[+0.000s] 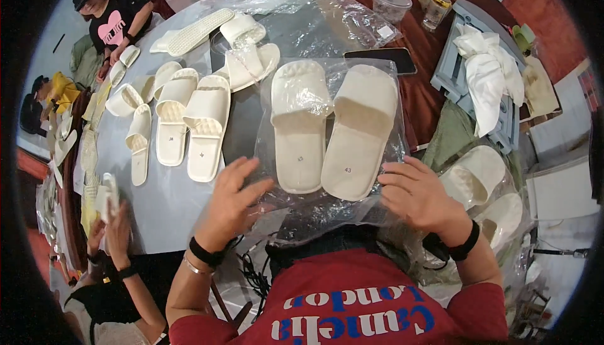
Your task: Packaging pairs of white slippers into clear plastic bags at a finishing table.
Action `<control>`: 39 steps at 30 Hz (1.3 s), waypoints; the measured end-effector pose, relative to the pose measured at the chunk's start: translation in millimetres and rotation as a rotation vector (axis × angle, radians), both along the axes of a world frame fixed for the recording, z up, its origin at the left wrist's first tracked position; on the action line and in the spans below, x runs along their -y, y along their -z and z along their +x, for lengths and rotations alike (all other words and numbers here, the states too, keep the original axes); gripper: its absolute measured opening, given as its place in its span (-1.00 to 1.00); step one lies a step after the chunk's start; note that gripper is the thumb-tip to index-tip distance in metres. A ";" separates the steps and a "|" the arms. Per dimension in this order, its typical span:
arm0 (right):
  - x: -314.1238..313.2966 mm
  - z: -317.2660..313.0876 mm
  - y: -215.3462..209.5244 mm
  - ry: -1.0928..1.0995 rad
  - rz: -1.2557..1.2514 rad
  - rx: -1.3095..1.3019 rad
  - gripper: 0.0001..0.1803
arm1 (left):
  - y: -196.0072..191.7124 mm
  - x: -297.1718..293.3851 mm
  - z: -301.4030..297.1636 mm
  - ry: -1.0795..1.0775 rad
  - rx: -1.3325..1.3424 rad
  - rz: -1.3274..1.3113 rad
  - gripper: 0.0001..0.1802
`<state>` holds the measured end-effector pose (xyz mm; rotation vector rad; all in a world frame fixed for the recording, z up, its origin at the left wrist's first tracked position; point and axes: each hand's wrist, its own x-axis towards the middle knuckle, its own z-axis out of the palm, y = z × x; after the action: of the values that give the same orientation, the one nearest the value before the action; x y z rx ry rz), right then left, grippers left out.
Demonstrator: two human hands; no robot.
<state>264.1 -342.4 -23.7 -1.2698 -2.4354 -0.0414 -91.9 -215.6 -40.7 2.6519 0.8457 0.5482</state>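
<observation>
Two cream slippers point(301, 125) point(360, 131) lie side by side inside a clear plastic bag point(327, 203) on the grey table point(157, 200) in front of me. My left hand point(231, 201) rests with spread fingers on the bag's near left edge, beside the left slipper's heel. My right hand point(418, 195) lies on the bag's near right edge, next to the right slipper's heel, its fingers bent on the plastic. Both wrists wear black bands.
Several more cream slippers point(189, 118) lie loose at the left. A black phone point(380, 60), plastic cups point(390, 3) and a white cloth point(487, 71) on a grey tray sit at the far right. Bagged slippers point(481, 178) rest at my right. Other people work at the left.
</observation>
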 end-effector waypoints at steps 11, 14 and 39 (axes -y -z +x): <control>-6.0 3.2 26.7 0.413 0.003 0.140 -0.80 | 6.1 21.7 22.8 -0.256 0.076 -0.539 -0.78; -9.4 -8.0 9.2 0.485 0.053 0.147 -0.66 | 17.6 20.9 30.1 -0.268 0.263 -0.427 -0.74; 49.4 55.2 -108.2 0.559 0.645 -0.105 -0.69 | -28.6 64.6 117.6 0.277 0.674 -1.037 -0.65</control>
<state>319.2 -391.8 84.5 -1.5134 -1.6827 -0.8122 25.6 -280.3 -12.1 1.4530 0.3643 0.6322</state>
